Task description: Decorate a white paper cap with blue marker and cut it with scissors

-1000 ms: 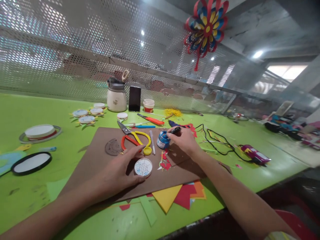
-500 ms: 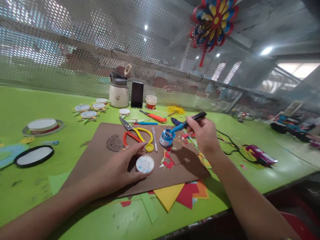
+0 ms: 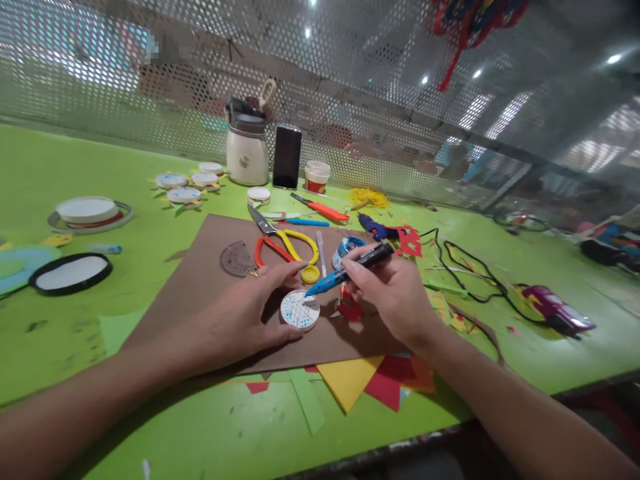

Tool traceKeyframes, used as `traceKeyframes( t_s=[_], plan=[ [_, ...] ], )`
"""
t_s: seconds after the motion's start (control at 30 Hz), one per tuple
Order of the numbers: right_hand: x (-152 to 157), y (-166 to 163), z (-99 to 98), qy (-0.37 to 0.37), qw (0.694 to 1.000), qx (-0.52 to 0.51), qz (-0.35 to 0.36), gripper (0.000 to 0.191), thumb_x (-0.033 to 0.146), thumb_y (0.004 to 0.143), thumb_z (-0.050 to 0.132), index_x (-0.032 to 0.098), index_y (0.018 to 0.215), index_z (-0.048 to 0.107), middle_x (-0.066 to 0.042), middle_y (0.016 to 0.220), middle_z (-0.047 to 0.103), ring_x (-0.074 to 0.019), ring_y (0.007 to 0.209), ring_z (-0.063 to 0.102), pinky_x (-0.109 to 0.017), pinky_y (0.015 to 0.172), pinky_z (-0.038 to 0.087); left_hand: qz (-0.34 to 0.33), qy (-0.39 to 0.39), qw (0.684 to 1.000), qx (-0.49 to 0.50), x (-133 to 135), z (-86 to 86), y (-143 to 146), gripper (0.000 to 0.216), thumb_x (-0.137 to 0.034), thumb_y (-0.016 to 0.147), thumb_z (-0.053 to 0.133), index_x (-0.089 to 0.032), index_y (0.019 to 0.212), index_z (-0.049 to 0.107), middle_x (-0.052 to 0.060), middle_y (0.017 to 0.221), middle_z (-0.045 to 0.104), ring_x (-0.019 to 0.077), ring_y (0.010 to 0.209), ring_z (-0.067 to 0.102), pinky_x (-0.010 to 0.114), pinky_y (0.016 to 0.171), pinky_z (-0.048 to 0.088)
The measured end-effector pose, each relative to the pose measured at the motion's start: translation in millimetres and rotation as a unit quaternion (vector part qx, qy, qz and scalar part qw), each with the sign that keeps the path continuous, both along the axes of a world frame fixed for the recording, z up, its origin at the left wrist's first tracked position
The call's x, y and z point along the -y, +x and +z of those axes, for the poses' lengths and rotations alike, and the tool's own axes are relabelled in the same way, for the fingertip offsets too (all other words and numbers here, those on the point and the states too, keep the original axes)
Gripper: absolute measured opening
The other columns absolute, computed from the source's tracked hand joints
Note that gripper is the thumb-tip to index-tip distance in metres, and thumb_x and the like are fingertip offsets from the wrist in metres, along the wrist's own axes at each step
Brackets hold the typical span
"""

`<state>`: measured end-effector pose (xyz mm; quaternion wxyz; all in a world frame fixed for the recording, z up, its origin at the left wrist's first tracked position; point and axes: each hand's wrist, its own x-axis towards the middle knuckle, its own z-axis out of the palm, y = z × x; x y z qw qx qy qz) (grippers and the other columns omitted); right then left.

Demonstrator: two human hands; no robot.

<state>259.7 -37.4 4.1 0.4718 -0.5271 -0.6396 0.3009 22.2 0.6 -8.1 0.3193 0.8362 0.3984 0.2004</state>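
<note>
Right hand (image 3: 395,297) grips a black-handled brush with a blue-coated tip (image 3: 345,270), fingers clenched round the shaft, and the tip now touches the small round white disc with a blue grid pattern (image 3: 300,311). Half a second ago that tip sat in the little open pot of blue paint (image 3: 349,247) just beyond. It has since swung across to the disc, so the loading looks done and painting on the grid seems under way. Left hand (image 3: 240,320) rests on the brown cardboard sheet (image 3: 200,280), thumb and forefinger grasping the disc's edge to steady it. Yellow-and-red-handled scissors (image 3: 287,248) lie just behind.
</note>
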Motion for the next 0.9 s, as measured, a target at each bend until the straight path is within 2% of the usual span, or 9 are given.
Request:
traceKeyframes(
  t_s=[0.13, 0.3, 0.57, 0.77, 0.9],
  plan=[
    [-0.3, -1.4, -2.8, -0.003, 1.0, 0.019, 0.017, 0.03, 0.052, 0.093, 0.066, 0.023, 0.097, 0.073, 0.001, 0.068, 0.068, -0.0157, 0.06, 0.061, -0.028, 0.058, 0.052, 0.005, 0.007, 1.0, -0.011, -1.0, -4.4, -0.2, 0.084, -0.048, 0.076, 0.073, -0.028, 0.152, 0.044, 0.006, 0.139, 0.067, 0.0317, 0.117, 0.067, 0.04, 0.098, 0.054],
    [-0.3, -5.7, -6.3, -0.004, 0.999, 0.029, 0.035, 0.028, 0.051, 0.093, 0.065, 0.025, 0.096, 0.074, 0.001, 0.068, 0.067, -0.016, 0.058, 0.061, -0.029, 0.058, 0.052, 0.001, 0.008, 1.0, -0.007, -1.1, -4.5, 0.2, 0.081, -0.046, 0.077, 0.072, -0.028, 0.151, 0.045, 0.006, 0.137, 0.069, 0.031, 0.114, 0.068, 0.04, 0.099, 0.054],
    [0.3, -6.8, -6.6, 0.011, 0.999, 0.048, 0.019, 0.023, 0.049, 0.092, 0.068, 0.027, 0.092, 0.075, 0.0, 0.068, 0.068, -0.0191, 0.062, 0.064, -0.031, 0.06, 0.055, 0.004, 0.002, 1.0, -0.009, -0.3, -2.3, -0.1, 0.083, -0.047, 0.076, 0.072, -0.027, 0.152, 0.045, 0.007, 0.137, 0.069, 0.0312, 0.114, 0.069, 0.041, 0.1, 0.054],
    [0.6, -8.2, -5.2, 0.009, 0.998, 0.039, 0.041, 0.023, 0.046, 0.093, 0.066, 0.025, 0.094, 0.074, 0.001, 0.071, 0.07, -0.0173, 0.062, 0.065, -0.029, 0.059, 0.054, 0.009, 0.003, 1.0, -0.009, -0.8, -2.1, 0.9, 0.083, -0.048, 0.075, 0.072, -0.027, 0.151, 0.047, 0.007, 0.139, 0.068, 0.0326, 0.119, 0.067, 0.044, 0.104, 0.052],
    [-0.1, -6.6, -7.7, 0.003, 0.999, 0.043, 0.02, 0.025, 0.05, 0.093, 0.066, 0.026, 0.095, 0.075, 0.001, 0.068, 0.07, -0.0174, 0.058, 0.063, -0.029, 0.058, 0.054, 0.008, 0.009, 1.0, -0.011, -0.9, -2.9, 0.8, 0.085, -0.047, 0.075, 0.073, -0.027, 0.152, 0.045, 0.007, 0.139, 0.068, 0.033, 0.118, 0.067, 0.043, 0.103, 0.052]
  ],
)
